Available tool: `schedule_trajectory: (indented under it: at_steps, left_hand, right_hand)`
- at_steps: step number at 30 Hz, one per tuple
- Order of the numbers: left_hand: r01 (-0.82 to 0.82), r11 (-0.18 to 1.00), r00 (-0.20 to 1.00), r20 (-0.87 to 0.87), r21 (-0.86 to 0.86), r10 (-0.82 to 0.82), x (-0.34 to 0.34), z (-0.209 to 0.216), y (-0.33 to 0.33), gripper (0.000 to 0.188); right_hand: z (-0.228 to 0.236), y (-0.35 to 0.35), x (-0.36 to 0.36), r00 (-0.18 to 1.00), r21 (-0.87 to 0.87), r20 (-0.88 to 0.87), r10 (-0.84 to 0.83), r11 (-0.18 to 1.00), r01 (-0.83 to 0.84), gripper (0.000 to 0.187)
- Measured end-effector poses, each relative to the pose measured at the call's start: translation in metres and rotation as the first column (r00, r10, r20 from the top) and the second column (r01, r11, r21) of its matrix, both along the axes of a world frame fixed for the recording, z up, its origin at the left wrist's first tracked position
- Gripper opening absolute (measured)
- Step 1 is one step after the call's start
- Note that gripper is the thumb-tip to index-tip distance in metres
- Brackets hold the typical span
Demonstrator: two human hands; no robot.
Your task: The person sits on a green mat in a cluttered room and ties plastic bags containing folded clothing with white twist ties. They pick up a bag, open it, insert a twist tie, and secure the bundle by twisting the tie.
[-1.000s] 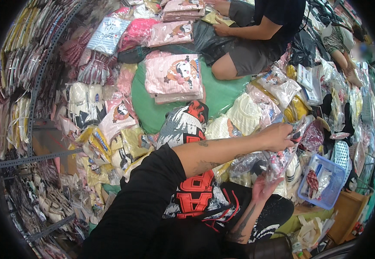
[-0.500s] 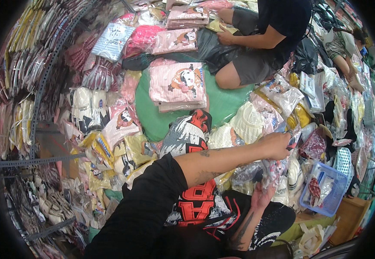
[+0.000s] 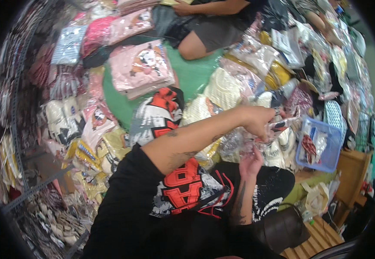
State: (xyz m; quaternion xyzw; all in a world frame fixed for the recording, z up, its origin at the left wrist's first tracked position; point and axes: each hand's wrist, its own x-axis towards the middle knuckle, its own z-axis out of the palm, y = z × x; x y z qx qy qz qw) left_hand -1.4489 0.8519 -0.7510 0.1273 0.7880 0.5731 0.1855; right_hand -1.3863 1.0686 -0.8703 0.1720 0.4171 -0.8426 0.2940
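My left hand (image 3: pixel 260 121) reaches across to the right, its fingers closed on a clear plastic-wrapped packet (image 3: pixel 279 126) with pink, red and dark patches. Just below it, my right hand (image 3: pixel 251 160) is raised, its fingertips pinched at the packet's lower side by crinkled plastic. What exactly is inside the packet cannot be made out. Beyond my knee, a stack of pink striped garments in clear bags (image 3: pixel 141 69), printed with a cartoon figure, lies on a round green surface (image 3: pixel 192 71).
Bagged clothes (image 3: pixel 226 86) are heaped around me. A blue basket (image 3: pixel 338 149) stands at the right, near a wooden cabinet (image 3: pixel 352 181). Another person's bent knee (image 3: pixel 194 46) is across from me. Metal shelving (image 3: pixel 21 108) packed with bagged garments rises at the left.
My view has swung right and down, so the scene sits further left. My left hand has come lower, nearer my right hand, and the packet is now stretched out between them.
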Motion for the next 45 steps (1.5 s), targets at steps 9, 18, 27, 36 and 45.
schedule_trajectory:
  at_steps: [9, 18, 27, 36, 45]
  left_hand:
    - [0.057, 0.935, 0.974, -0.185, -0.351, -0.129, 0.012, -0.020, 0.030, 0.069]
    - [0.323, 0.702, 0.946, 0.238, -0.635, -0.221, 0.041, -0.012, 0.022, 0.031]
    - [-0.183, 0.739, 0.960, -0.279, -0.649, -0.007, 0.055, -0.001, 0.012, 0.013]
    - [-0.244, 0.687, 0.970, -0.162, -0.684, 0.183, 0.056, -0.008, -0.014, 0.012]
    - [-0.441, 0.740, 0.896, -0.287, -0.508, 0.338, 0.079, -0.021, -0.039, 0.011]
  right_hand:
    - [-0.014, 0.009, -0.001, 0.966, 0.200, -0.038, -0.257, 0.945, 0.259, 0.032]
    - [-0.073, -0.021, -0.018, 0.951, 0.157, 0.264, 0.162, 0.966, -0.208, 0.053]
    - [-0.182, -0.248, -0.064, 0.739, 0.864, -0.164, 0.654, 0.456, -0.212, 0.034]
    - [-0.179, -0.295, -0.060, 0.353, 0.969, 0.102, 0.930, -0.012, -0.248, 0.031]
    - [-0.197, -0.296, -0.043, 0.079, 0.893, -0.429, 0.900, 0.410, 0.183, 0.034]
